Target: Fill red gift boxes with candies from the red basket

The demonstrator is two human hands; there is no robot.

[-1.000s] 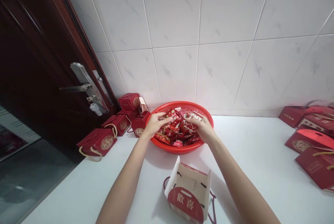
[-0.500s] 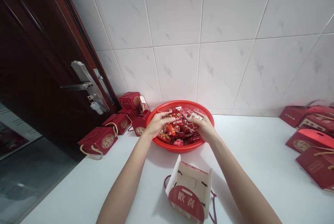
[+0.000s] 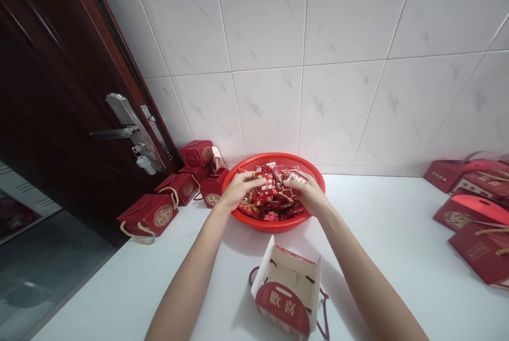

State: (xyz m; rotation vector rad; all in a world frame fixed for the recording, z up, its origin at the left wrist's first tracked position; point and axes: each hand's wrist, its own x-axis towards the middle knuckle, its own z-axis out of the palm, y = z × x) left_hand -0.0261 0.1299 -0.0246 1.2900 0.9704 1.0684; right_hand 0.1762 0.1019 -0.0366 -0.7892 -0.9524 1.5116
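Note:
A red plastic basket (image 3: 278, 227) full of red-wrapped candies (image 3: 271, 216) stands near the wall. My left hand (image 3: 237, 191) reaches over its left side, thumb and fingers closed on a red candy packet (image 3: 267, 184). At the right side of the basket, my right hand (image 3: 309, 192) has its fingers closed on a red and white packet (image 3: 293, 177). Between my forearms, nearer the camera, an open red gift box (image 3: 283, 309) with a cream inside and dark red cord handles lies on the white table (image 3: 222, 298).
Closed red boxes with rope handles (image 3: 153, 213) sit at the left, beside a dark wooden door (image 3: 51, 81) with a metal handle (image 3: 119, 132). More red boxes (image 3: 479, 248) lie at the far right. White tiles (image 3: 266, 17) cover the wall behind.
The red packet at my left hand has turned and its printed face shows more. Both hands stay over the basket. The view has shifted very slightly.

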